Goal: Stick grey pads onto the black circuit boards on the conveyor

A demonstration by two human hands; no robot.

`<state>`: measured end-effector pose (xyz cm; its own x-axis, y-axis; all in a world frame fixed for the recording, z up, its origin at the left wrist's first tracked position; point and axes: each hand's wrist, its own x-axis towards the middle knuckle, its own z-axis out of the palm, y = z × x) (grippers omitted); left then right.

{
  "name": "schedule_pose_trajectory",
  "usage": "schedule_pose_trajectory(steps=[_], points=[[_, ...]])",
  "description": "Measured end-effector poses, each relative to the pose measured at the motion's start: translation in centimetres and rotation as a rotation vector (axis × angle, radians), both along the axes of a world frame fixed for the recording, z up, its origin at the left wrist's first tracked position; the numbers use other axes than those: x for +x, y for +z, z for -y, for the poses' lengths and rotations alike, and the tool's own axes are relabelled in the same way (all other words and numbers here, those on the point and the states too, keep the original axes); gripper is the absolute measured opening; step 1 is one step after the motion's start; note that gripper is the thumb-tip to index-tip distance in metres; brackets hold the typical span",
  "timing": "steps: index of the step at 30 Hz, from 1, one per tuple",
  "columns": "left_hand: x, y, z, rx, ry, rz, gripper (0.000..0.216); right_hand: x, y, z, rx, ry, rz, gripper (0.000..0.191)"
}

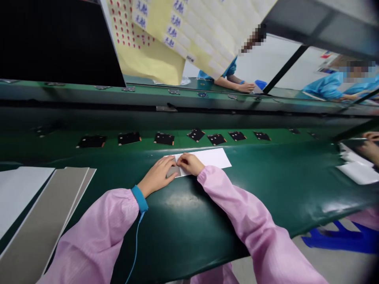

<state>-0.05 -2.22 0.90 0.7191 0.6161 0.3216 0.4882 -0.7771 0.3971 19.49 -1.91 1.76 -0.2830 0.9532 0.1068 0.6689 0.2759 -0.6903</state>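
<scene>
A strip of white sheet [211,157] lies on the green table mat, with a grey section [172,170] at its left end. My left hand [156,176] rests on that grey end, thumb and fingers apart, pressing it down. A blue wrist band [139,198] with a thin cord circles the left wrist. My right hand [191,163] is pinched at the border between grey and white. What its fingertips grip is hidden or too small to make out.
Several black circuit boards [164,138] lie in a row on the green belt beyond the mat. Grey strips [50,209] and a white sheet [17,193] lie at left. Yellow label sheets [166,59] hang above beside a dark screen [56,43]. Co-workers [233,77] sit opposite; another person's hand [370,148] is at right.
</scene>
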Motion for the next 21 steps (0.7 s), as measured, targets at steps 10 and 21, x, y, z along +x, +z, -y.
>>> schedule_pose_trajectory(steps=[10, 21], points=[[-0.2, -0.2, -0.2, -0.051, 0.027, 0.041, 0.020, 0.9, 0.7, -10.0, 0.016, -0.261, -0.175, 0.011], [-0.4, -0.2, -0.3, -0.061, 0.023, 0.044, 0.019, -0.1, -0.3, -14.1, -0.085, -0.299, 0.009, 0.011]])
